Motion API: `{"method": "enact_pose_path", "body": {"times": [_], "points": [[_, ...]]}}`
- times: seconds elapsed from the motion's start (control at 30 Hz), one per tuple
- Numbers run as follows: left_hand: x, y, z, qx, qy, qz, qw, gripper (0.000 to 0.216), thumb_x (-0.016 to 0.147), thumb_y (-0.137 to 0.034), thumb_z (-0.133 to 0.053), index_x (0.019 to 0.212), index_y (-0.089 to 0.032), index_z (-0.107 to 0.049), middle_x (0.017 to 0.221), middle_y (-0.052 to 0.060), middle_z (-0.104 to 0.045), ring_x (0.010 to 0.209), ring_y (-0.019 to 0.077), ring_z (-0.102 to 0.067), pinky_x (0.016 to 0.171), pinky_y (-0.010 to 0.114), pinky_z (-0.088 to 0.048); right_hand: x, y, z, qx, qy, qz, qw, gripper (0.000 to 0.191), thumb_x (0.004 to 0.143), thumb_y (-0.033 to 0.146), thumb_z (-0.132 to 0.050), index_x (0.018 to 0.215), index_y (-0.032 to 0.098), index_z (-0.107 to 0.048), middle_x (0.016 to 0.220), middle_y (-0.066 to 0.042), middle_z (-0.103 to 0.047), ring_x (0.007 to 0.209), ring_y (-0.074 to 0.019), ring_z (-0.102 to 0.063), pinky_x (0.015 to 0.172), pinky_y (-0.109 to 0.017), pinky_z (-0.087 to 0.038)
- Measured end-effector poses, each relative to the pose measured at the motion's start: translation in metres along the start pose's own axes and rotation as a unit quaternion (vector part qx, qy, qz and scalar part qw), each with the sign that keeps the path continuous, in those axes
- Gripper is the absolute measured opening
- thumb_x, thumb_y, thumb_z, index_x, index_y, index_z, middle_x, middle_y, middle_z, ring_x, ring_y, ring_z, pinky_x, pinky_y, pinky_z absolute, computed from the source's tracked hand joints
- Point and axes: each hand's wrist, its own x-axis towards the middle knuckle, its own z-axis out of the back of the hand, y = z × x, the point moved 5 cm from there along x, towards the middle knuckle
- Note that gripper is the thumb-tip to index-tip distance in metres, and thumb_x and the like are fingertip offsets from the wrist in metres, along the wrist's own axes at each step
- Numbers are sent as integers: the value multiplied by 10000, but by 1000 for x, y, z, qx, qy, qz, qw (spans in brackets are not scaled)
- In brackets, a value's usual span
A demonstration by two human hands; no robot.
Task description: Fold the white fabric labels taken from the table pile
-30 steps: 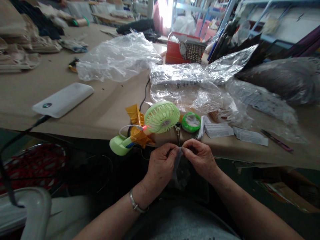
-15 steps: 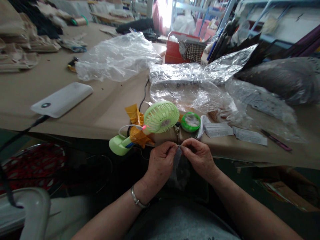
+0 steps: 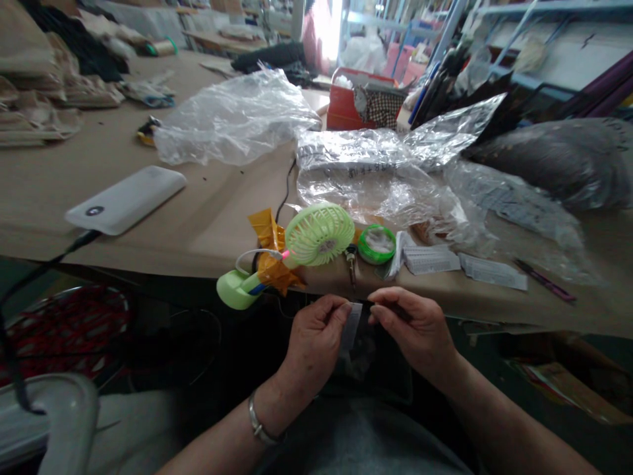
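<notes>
Just below the table's front edge, my left hand [image 3: 316, 343] pinches the top of a small pale paper label [image 3: 352, 324] between thumb and fingers. A dark piece of fabric [image 3: 363, 353] hangs under the label. My right hand [image 3: 415, 330] is a few centimetres to the right, with its fingers pressed together in a pinch; what they grip is too small to make out. A silver bracelet [image 3: 257, 422] sits on my left wrist.
A light green mini fan [image 3: 316, 234] with yellow tape stands at the table edge beside a green round tub [image 3: 376, 243] and white paper tags [image 3: 432, 259]. Clear plastic bags [image 3: 237, 119] lie behind, a white power bank [image 3: 126, 198] at the left, a red box [image 3: 346, 105] farther back.
My hands have dropped a little and drawn apart; the right hand has come off the label, which now stays in the left hand alone.
</notes>
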Motion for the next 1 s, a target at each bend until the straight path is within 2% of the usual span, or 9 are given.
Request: {"method": "enact_pose_path", "body": {"times": [0.13,0.2,0.3,0.37,0.47,0.63,0.7,0.83,1.0], "points": [[-1,23,-3,13,2,50,999,195,796,-279,-551,674,-170,-659,596,-12,-625,599,135,-571,570,222,-433,20,19,36,-141,-72,131,979,104,875,214,-541,908,220,-640,814,-22,-664,727,-148,-630,694,-266,-505],[1,36,-7,9,26,70,997,177,787,-282,-554,778,-177,-696,715,16,-699,694,171,-629,647,257,-476,36,19,46,-215,-104,182,954,137,878,225,-533,939,216,-655,907,-54,-659,867,-191,-619,808,-330,-498],[2,50,-8,34,15,83,996,224,742,-235,-581,922,-190,-707,948,51,-732,886,214,-658,822,320,-483,59,9,45,-330,-86,199,918,234,874,297,-541,1049,196,-659,1121,-109,-616,1127,-281,-508,982,-460,-408],[1,53,-7,59,16,79,995,213,728,-227,-582,891,-197,-714,958,57,-732,912,227,-657,854,340,-475,68,1,39,-375,-49,186,907,249,874,326,-545,1054,200,-662,1208,-112,-582,1211,-314,-436,1021,-505,-359],[-1,55,-7,71,33,73,994,181,734,-249,-572,833,-206,-717,893,54,-737,859,232,-666,810,344,-489,68,-4,40,-345,-43,189,918,196,883,313,-539,996,209,-662,1202,-98,-586,1197,-298,-455,1016,-489,-367],[-5,61,-8,72,40,89,993,207,748,-284,-567,862,-190,-712,913,65,-736,879,234,-664,818,341,-481,43,-12,72,-204,-168,183,947,101,877,259,-541,849,209,-624,950,-65,-634,1002,-223,-583,911,-407,-467],[-7,63,-11,66,48,102,991,217,752,-298,-565,868,-187,-712,907,65,-737,867,232,-667,808,334,-481,30,-21,69,-235,-161,177,942,107,866,256,-548,894,208,-640,982,-75,-646,1062,-245,-559,942,-435,-451],[-12,61,-19,50,63,122,989,224,746,-306,-565,844,-171,-714,851,72,-736,822,231,-664,764,323,-486,7,-37,41,-369,-103,178,907,347,839,281,-584,1174,192,-591,1257,-111,-585,1265,-315,-411,1060,-532,-314],[-12,52,-21,39,61,118,990,200,724,-305,-588,784,-172,-725,790,60,-732,791,225,-657,735,310,-485,1,-40,31,-379,-123,198,895,208,853,221,-581,1050,235,-646,1145,-52,-668,1213,-261,-488,1097,-508,-243]]}}
